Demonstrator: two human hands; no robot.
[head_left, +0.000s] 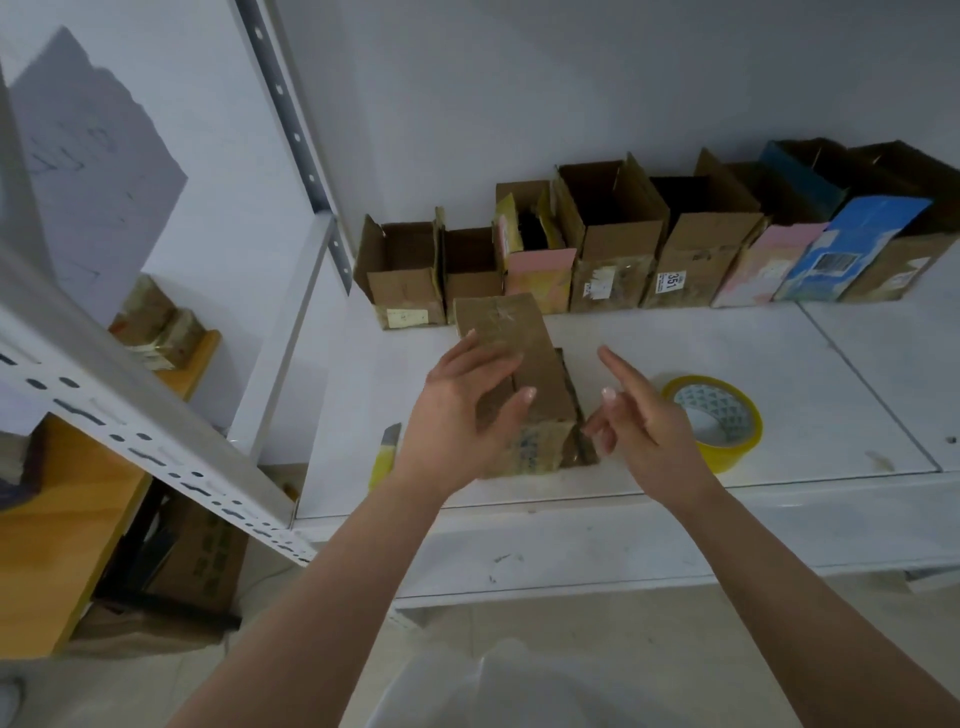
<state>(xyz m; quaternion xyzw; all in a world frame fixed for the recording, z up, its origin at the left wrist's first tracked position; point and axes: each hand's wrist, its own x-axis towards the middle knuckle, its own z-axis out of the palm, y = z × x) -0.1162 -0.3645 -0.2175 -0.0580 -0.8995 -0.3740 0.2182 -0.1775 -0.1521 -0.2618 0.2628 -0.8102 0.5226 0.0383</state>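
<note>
While the cardboard box (524, 338) sits near the desk's (779, 364) front edge, left of the tape roll (727, 457), my left hand (467, 410) spreads its fingers (485, 353) above its top, clamped on nothing; I cannot tell whether they touch; my right hand (649, 426) is empty, forefinger straight, the rest loosely curled; with no grip, a one-sided push could skid the box onto the knife (387, 452) or over the edge.

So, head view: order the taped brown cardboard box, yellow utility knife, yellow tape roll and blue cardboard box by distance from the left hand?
1. Taped brown cardboard box: under the left hand.
2. Yellow utility knife: just to its left.
3. Yellow tape roll: to the right, past the right hand.
4. Blue cardboard box: far right, back row.
</note>
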